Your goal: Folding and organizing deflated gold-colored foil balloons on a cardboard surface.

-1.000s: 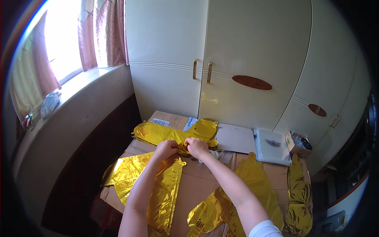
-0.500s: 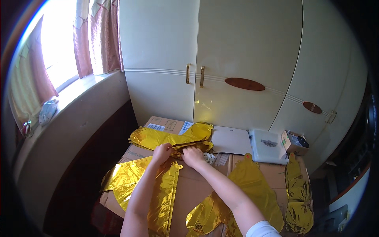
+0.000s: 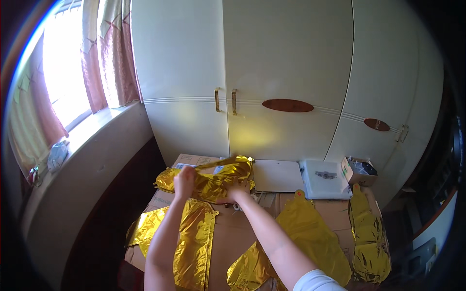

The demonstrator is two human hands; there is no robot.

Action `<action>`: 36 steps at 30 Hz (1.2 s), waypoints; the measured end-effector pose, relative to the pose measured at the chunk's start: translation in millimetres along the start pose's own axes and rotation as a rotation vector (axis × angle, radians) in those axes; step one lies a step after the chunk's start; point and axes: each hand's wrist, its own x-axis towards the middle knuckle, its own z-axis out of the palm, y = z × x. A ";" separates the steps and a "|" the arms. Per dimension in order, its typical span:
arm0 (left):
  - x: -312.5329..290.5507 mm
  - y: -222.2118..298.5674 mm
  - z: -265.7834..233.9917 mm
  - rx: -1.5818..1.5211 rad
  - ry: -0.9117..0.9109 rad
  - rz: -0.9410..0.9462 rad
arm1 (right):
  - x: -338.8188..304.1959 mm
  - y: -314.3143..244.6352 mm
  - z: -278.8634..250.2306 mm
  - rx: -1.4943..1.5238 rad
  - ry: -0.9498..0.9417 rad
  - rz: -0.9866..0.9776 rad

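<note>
Shiny gold, crumpled foil balloon [image 3: 208,186] lies near the far edge of the brown cardboard surface [image 3: 233,233], left of its middle. The left hand [image 3: 184,182] is a fist, apparently pinching a lifted foil edge; the right hand [image 3: 237,188] presses the foil with fingers spread. Likely feather-light, limp, slippery, easily torn: best held by its seamed rim.

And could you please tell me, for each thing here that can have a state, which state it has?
Far gold foil: creased, partly lifted
Left hand: closed on its raised part
Right hand: open, resting on it
Rightmost gold foil: laid out, creased
Cabinet doors: shut
Curtains: parted
Small cardboard box: open
</note>
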 end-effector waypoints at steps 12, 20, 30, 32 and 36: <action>93.4 73.9 -119.5 -0.397 0.226 0.246 | 3.4 3.6 11.5 0.094 0.147 -0.017; 67.6 150.3 -149.7 -0.512 0.003 0.229 | -63.4 -23.4 -27.1 1.559 -0.045 -0.467; 6.3 222.8 -136.3 -0.761 -0.276 0.253 | -147.4 65.1 -22.5 1.831 -0.128 -0.452; -0.9 234.5 -125.7 -0.695 -0.249 0.246 | -171.8 91.0 -13.6 1.953 -0.101 -0.537; -9.5 232.7 -110.7 -0.765 -0.278 0.175 | -265.8 131.8 -60.1 1.786 0.160 -0.566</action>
